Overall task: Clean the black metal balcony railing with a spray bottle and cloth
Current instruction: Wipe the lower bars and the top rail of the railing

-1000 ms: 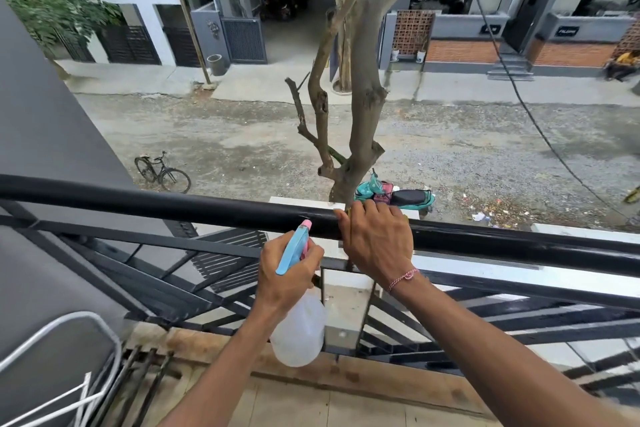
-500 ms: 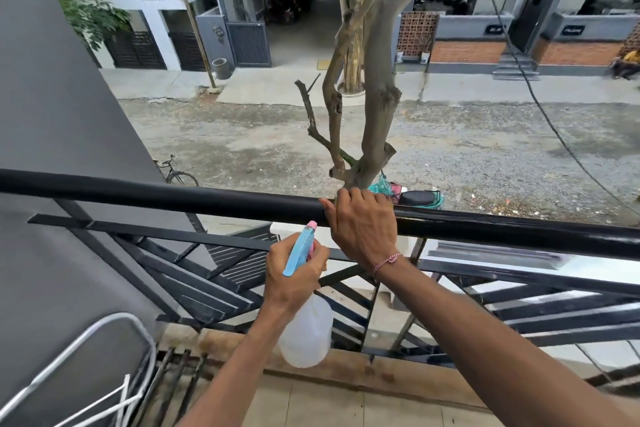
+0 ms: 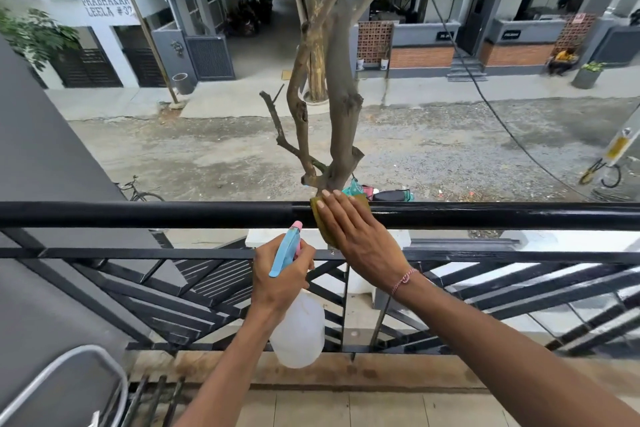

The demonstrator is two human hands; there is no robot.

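the right hand [image 3: 356, 236] lies flat with straight fingers, pressing a yellow-green cloth [image 3: 323, 224] over the top bar of the black railing [image 3: 138, 215]; the left hand [image 3: 282, 276] grips a spray bottle [image 3: 298, 333] by its blue trigger head, just below that bar, nozzle pointing up; the bar right of the cloth looks wet

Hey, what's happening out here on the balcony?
A person is cleaning the black metal railing. Their right hand lies with straight fingers on a yellowish cloth draped over the top rail, pressing it against the bar. Their left hand grips a spray bottle with a blue and pink trigger head, held just below the rail and left of the cloth. The rail looks glossier to the right of the cloth than to the left. The street lies below.
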